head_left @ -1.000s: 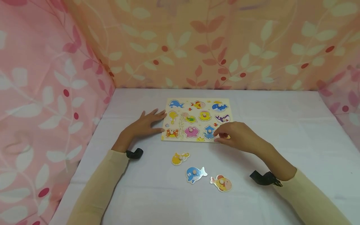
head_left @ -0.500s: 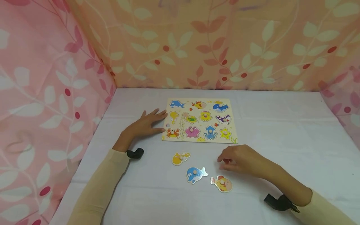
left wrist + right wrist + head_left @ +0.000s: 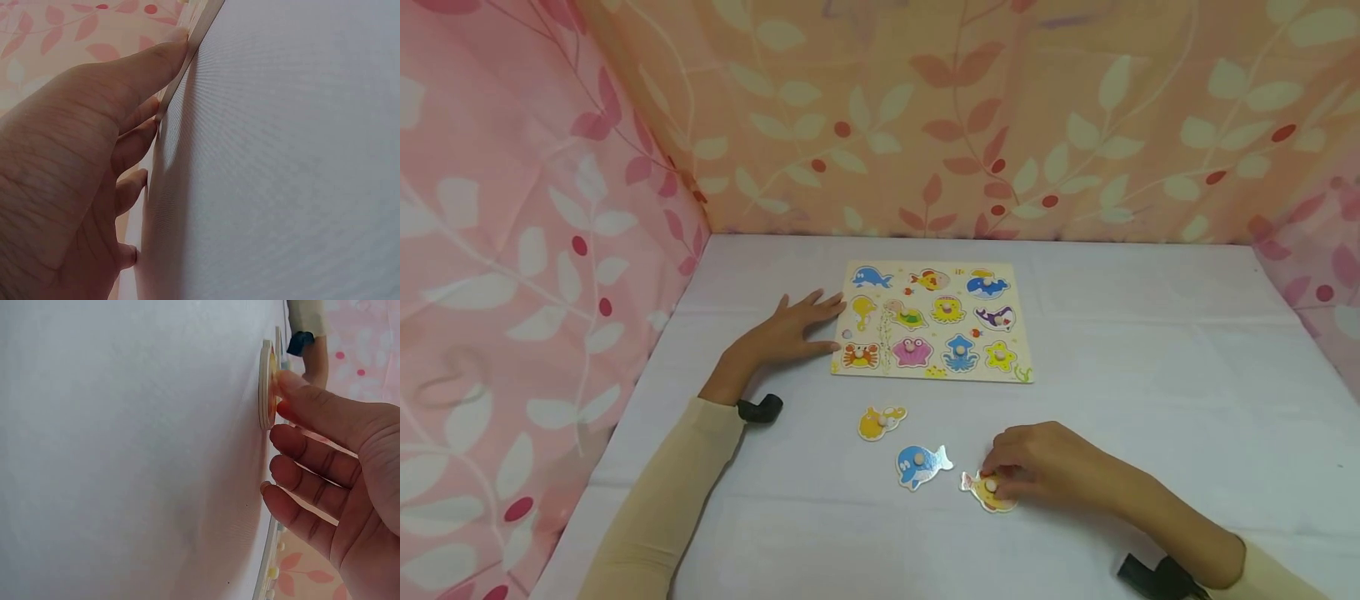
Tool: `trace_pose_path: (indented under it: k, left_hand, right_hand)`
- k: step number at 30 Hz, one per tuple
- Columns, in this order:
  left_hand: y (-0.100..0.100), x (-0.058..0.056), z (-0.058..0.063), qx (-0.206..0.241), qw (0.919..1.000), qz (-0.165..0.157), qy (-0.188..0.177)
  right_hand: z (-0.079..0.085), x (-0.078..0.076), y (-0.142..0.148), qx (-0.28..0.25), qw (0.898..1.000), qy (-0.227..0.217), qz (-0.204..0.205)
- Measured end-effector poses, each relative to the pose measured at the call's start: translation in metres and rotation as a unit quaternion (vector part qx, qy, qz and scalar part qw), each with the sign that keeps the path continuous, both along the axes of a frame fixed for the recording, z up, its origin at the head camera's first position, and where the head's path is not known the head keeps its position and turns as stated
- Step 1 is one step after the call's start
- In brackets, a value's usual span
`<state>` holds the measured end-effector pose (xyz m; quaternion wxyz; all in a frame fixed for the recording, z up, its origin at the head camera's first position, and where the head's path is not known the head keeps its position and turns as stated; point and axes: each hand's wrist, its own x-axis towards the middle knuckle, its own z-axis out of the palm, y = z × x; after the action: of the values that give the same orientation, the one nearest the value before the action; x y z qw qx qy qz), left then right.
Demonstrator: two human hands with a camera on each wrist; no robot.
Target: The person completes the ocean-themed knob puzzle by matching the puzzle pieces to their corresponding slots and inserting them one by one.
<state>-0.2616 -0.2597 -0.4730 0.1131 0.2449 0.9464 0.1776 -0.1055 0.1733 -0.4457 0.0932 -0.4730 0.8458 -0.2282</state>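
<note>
A wooden peg puzzle board point(image 3: 883, 367) with sea-animal shapes lies flat toward the back. My left hand point(image 3: 790, 331) rests at its left edge, fingers spread; in the left wrist view the thumb point(image 3: 165, 59) touches the board's edge. My right hand point(image 3: 1060, 467) is over a yellow and pink fish puzzle piece point(image 3: 976, 492), thumb and index finger pinching its knob. In the right wrist view the fish piece point(image 3: 265, 387) lies on the table under the fingertips, and the other fingers are loosely bent. The right fingers partly cover the piece.
Left of the fish piece lie a blue whale piece point(image 3: 922, 467) and a yellow seahorse-like piece point(image 3: 880, 422), each with a knob. Several knobbed pieces, such as the crab point(image 3: 853, 360), sit in the board. Floral cloth point(image 3: 865, 192) walls stand around the white table.
My right hand has come from the board's lower right corner toward me, down to the fish piece, and its fingers have closed at the knob. The left hand stays at the board's edge.
</note>
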Motion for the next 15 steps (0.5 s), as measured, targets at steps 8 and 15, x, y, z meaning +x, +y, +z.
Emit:
trace_pose_path:
  k: [8, 15]
  left_hand:
    - [-0.0008, 0.0000, -0.0019, 0.001, 1.0000, -0.004, 0.003]
    - [-0.0018, -0.0005, -0.0036, 0.003, 1.0000, -0.003, -0.002]
  right_hand:
    - [-0.0035, 0.0011, 0.0010, 0.000, 1.000, 0.005, 0.005]
    - [-0.0051, 0.0016, 0.0000, -0.010, 1.000, 0.004, 0.010]
